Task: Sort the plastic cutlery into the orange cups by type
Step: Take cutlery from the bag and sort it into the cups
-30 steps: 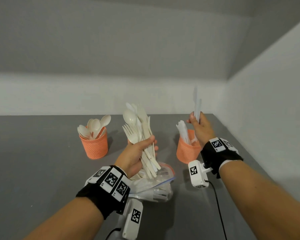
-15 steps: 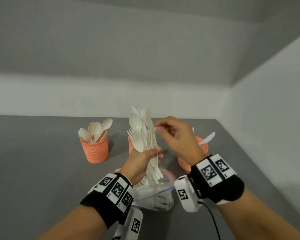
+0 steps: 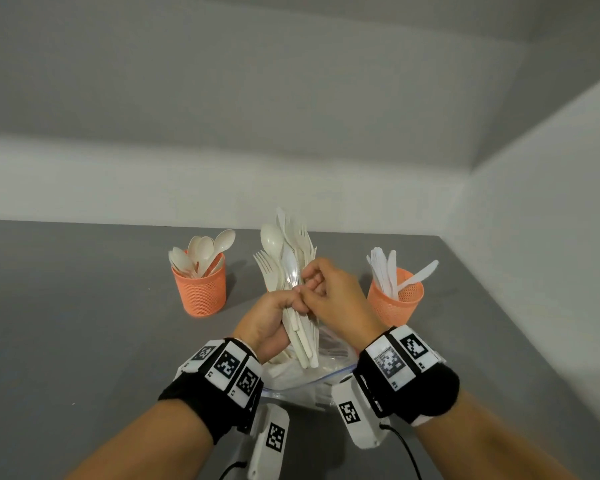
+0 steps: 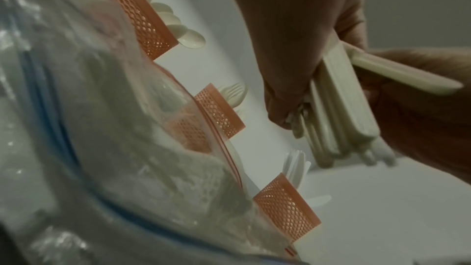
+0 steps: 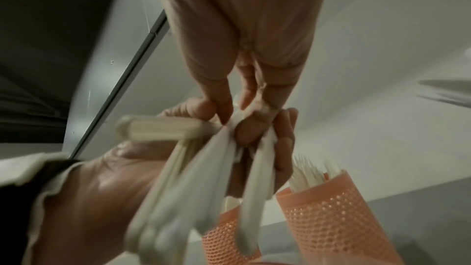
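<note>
My left hand [image 3: 272,320] grips an upright bundle of white plastic cutlery [image 3: 286,268] above the table's middle: forks, a spoon and knives mixed. My right hand [image 3: 321,292] pinches into the bundle [image 5: 216,148] with thumb and fingertips, right against the left hand's fingers. An orange mesh cup with spoons [image 3: 200,289] stands at the left. Another orange cup with knives [image 3: 394,296] stands at the right. In the left wrist view a third orange cup with forks [image 4: 219,112] stands between them; in the head view the hands hide it.
A clear zip bag [image 3: 312,372] with more cutlery lies on the grey table [image 3: 66,323] just below the hands. White walls close the table at the back and right. The table edge runs close behind the right cup.
My right hand let go of a knife into the right cup, then swung left to the bundle and now pinches into it. The left hand stayed put, holding the bundle.
</note>
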